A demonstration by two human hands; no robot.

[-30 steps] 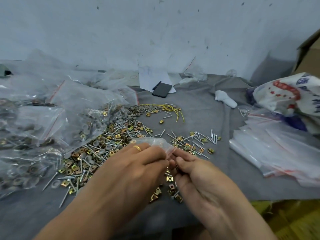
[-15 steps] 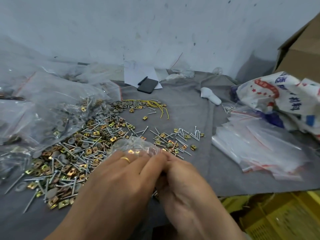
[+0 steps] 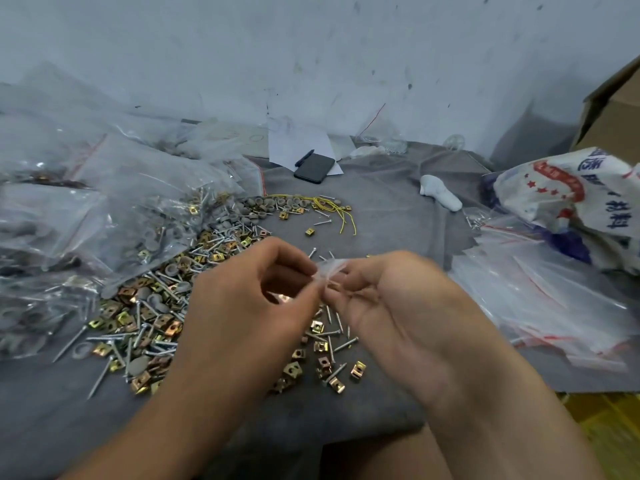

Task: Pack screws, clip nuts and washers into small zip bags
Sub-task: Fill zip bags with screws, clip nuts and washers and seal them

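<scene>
Zip bag (image 3: pixel 329 268) pinched between both hands; contents unclear.

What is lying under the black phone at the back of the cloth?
The phone lies on a white sheet of paper, with a dark pen at its left edge, also on the paper. The paper's front corner pokes out at the right; what the phone covers is hidden.

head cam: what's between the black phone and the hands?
Head view: bare grey cloth below the black phone, then yellow wire, a few loose screws and one clip nut above both hands.
</scene>
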